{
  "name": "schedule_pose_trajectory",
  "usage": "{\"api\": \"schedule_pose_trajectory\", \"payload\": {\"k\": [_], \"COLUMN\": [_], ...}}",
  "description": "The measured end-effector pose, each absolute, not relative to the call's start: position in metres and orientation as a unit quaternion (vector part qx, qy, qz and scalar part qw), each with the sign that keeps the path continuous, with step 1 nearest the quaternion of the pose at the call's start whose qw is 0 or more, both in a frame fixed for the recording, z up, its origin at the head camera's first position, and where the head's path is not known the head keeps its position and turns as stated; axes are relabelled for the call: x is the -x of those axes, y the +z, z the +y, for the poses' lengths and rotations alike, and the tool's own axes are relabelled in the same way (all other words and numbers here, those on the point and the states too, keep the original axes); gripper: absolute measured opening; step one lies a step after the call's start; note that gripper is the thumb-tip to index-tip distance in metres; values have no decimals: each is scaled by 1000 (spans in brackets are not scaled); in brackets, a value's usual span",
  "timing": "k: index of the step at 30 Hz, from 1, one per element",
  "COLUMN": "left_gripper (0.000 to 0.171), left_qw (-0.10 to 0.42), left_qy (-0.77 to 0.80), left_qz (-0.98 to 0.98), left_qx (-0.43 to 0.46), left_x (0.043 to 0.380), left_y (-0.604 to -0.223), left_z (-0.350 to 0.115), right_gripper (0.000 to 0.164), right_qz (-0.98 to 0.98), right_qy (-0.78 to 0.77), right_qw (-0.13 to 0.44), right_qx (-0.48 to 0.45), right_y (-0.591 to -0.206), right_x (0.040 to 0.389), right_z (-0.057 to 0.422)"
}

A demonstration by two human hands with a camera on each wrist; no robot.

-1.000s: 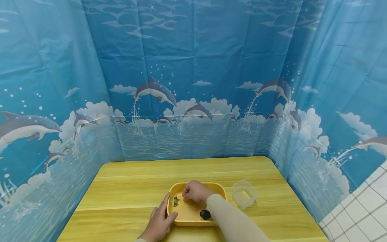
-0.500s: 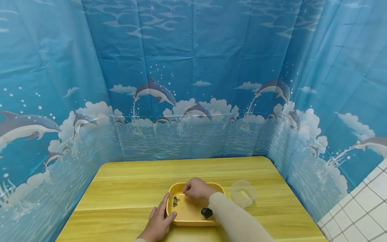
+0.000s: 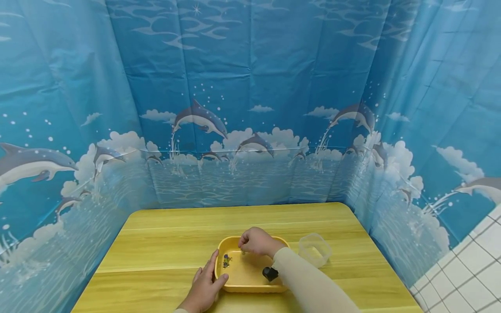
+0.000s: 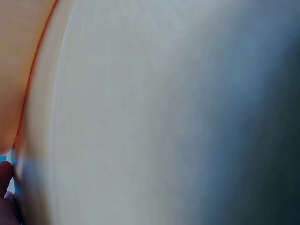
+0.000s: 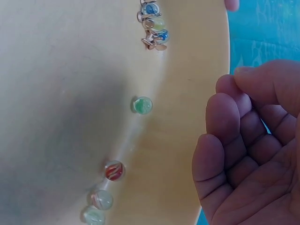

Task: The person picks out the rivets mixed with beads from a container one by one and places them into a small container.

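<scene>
A yellow tray (image 3: 250,288) stands before me. At its left corner my left hand (image 3: 205,284) holds the rim, fingers along the outer wall and thumb over the edge. My right hand (image 3: 256,241) is over the tray's far side, thumb and forefinger tips together and the other fingers curled; nothing shows between them. In the right wrist view, several brass-coloured tacks (image 5: 150,44) lie among blue and yellow marbles by the wall. A green marble (image 5: 142,105) sits apart, with a red-striped marble (image 5: 115,170) and pale marbles (image 5: 101,199) further along.
A translucent plastic container (image 3: 315,251) stands right of the tray on the yellow wood-grain table (image 3: 168,243). A black wrist camera (image 3: 270,274) hangs under the right sleeve, over the tray. Blue dolphin-printed curtains (image 3: 250,87) border the table at the back and sides.
My right hand has moved slightly up and away from me, and a marble now shows beneath its fingertips. The left hand keeps its place on the tray.
</scene>
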State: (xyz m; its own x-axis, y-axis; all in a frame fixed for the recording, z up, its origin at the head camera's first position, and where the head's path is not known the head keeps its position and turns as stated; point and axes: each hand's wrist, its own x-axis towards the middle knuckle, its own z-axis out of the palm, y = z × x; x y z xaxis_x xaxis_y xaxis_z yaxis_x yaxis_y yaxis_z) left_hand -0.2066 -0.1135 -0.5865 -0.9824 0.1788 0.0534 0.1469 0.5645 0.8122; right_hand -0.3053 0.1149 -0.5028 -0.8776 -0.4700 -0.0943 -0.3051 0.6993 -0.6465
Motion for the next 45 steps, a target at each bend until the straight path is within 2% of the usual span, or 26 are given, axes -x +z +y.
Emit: {"api": "schedule_pose_trajectory", "payload": {"k": [16, 30, 45], "left_gripper": [82, 82, 82], "left_qw": [29, 34, 32], "left_qy": [460, 467, 468], "left_qz": [883, 879, 878], "left_qx": [-92, -93, -89], "left_x": [208, 209, 210], "left_y": [-591, -591, -594], "left_z": [-114, -115, -116], "right_gripper": [11, 13, 14], "right_qz": [892, 907, 909], "right_qy": [-381, -342, -336], "right_qw": [147, 115, 112], "right_qx": [193, 218, 217], "right_y": [-484, -475, -465], "right_x": [296, 299, 298], "right_z": [129, 147, 166]}}
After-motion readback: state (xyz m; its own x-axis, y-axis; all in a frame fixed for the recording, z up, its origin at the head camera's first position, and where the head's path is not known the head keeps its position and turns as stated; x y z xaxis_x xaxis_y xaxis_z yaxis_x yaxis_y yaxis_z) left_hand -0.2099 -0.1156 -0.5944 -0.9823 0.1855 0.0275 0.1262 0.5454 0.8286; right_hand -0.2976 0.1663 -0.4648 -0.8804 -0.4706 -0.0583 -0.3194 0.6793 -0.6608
